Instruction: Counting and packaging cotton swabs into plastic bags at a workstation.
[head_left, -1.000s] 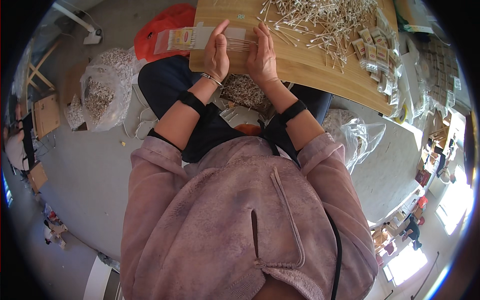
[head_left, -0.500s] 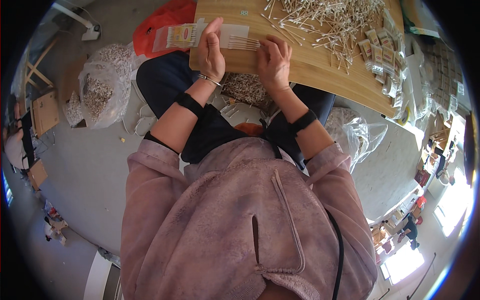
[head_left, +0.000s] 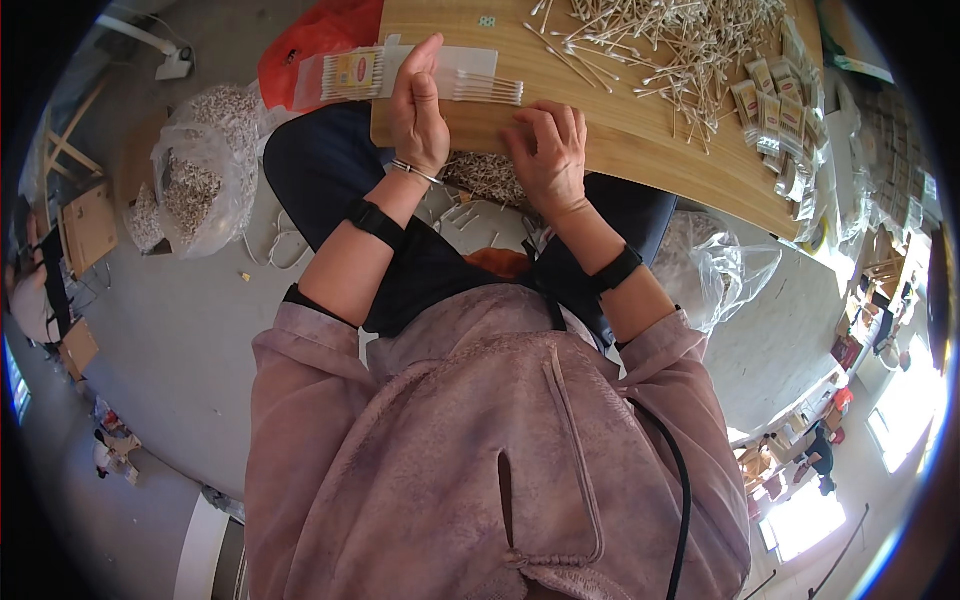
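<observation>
Bagging step, it seems: left hand (head_left: pixel 418 112) presses flat on the clear packet (head_left: pixel 372 72), right hand (head_left: pixel 548 150), fingers curled, aligns loose cotton swabs (head_left: pixel 488 90), apparently ungripped, needing a straight push inside

Small packing workshop, hand assembly. Wooden worktable (head_left: pixel 640 150) carries a loose pile of cotton swabs (head_left: pixel 680 40) at far right, with filled small packets (head_left: pixel 775 115) lined up beside it. Bulk plastic bags (head_left: pixel 195 175) sit on bare concrete floor (head_left: pixel 180 330) at left, cardboard pieces (head_left: pixel 85 225) further left.
</observation>
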